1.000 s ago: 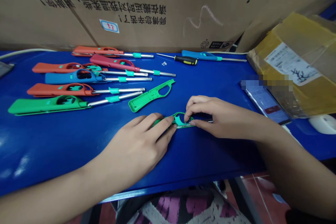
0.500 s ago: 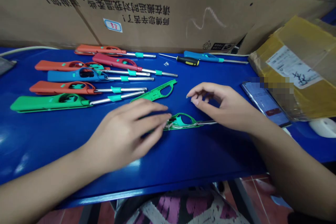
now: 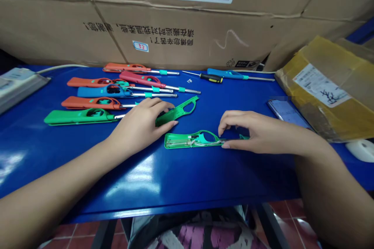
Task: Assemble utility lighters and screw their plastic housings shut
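Observation:
My left hand (image 3: 147, 120) is closed around the lower end of a loose green lighter shell half (image 3: 179, 112); its ringed end points up and to the right. Nearer me lies an opened green gas lighter (image 3: 178, 141), its inside facing up, with a clear tank, thin wires and a teal trigger showing. My right hand (image 3: 248, 130) has its thumb and fingers about the metal tube of that lighter, just past the trigger ring. The palm covers most of the tube.
Several assembled lighters (image 3: 90, 103) in orange, red, blue and green lie at left. A screwdriver (image 3: 212, 78), small screws (image 3: 189, 81) and a blue lighter (image 3: 223, 73) sit along the big carton (image 3: 163, 54). At right are a phone (image 3: 288, 113), a taped box (image 3: 309, 113) and a white mouse (image 3: 360, 150).
My left hand has moved off the opened lighter, up and left, onto the loose shell half. My right hand has come down to the lighter's tube. The view has tilted up.

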Available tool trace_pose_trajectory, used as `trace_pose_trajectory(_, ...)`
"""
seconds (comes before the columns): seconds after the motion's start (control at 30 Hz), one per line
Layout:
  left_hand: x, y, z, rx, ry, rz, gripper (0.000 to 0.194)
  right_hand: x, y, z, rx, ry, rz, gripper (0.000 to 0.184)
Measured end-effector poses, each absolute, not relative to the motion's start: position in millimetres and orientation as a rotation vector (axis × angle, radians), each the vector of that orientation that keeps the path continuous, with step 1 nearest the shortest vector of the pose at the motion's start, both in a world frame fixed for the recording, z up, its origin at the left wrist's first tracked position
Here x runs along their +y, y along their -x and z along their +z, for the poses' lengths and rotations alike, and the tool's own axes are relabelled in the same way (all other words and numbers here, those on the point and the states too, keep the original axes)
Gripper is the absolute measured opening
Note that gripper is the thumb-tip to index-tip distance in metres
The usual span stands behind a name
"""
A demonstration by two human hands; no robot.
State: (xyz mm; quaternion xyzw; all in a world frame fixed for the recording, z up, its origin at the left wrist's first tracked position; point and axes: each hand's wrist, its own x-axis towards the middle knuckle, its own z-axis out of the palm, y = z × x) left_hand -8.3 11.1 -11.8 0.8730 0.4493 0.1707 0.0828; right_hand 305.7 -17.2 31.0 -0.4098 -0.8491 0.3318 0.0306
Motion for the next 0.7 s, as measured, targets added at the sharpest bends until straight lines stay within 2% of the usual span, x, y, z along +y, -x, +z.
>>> trace_pose_trajectory(0.2, 11, 9, -12, 1.337, -2.589, 0.489, 0.042, -13, -299, 26, -2.566, 1.339, 1.124, 0.013)
trace_pose_trajectory(0.37, 7, 8, -10, 1.258, -2.583, 0.483, 0.038, -11, -297, 23, -2.461, 1.399, 1.147, 0.012)
trace_pose_trajectory(0.53, 5, 5, -8, 1.2, -2.553, 0.493, 0.021, -14, -297, 24, -2.521, 1.329, 1.048, 0.009)
trace_pose_trajectory(0.63, 4, 5, -5, 1.235, -2.468, 0.516, 0.02, -15, -295, 22, -2.486, 1.231, 0.923, 0.014)
trace_pose_trajectory(0.7, 1, 5, -1, 1.224, -2.46, 0.55, 0.023, -15, -292, 20, -2.348, 1.243, 0.725, 0.018)
